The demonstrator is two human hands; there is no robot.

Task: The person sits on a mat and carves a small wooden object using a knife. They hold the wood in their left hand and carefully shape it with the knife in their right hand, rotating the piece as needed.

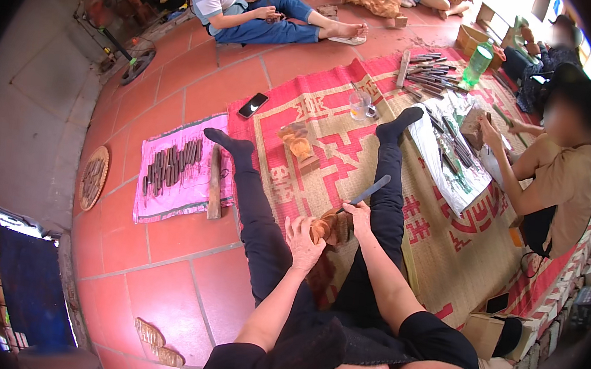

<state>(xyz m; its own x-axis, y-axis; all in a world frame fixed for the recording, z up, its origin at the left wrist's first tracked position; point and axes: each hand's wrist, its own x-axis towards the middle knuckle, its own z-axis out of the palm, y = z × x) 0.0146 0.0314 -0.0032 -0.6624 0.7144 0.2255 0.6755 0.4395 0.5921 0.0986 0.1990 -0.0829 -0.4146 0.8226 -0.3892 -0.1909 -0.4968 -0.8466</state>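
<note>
Between my outstretched legs, my left hand [302,241] has its fingers curled round a small carved wooden piece [329,230], reddish brown and rounded. My right hand [359,217] grips a tool with a long, flat grey blade [371,189] that points away and to the right. This hand is close against the right side of the carving; whether the tool touches the wood is hidden. Beyond my hands, a lighter carved wooden block [297,144] lies on the patterned mat [335,135].
Left of my leg, a pink cloth [146,206] bears several chisels [170,166] and a wooden mallet [216,188]. A phone [253,105], glass mug [360,107] and green bottle [477,63] stand or lie farther off. At right, a co-worker [557,165] sits beside a white tool cloth [467,196].
</note>
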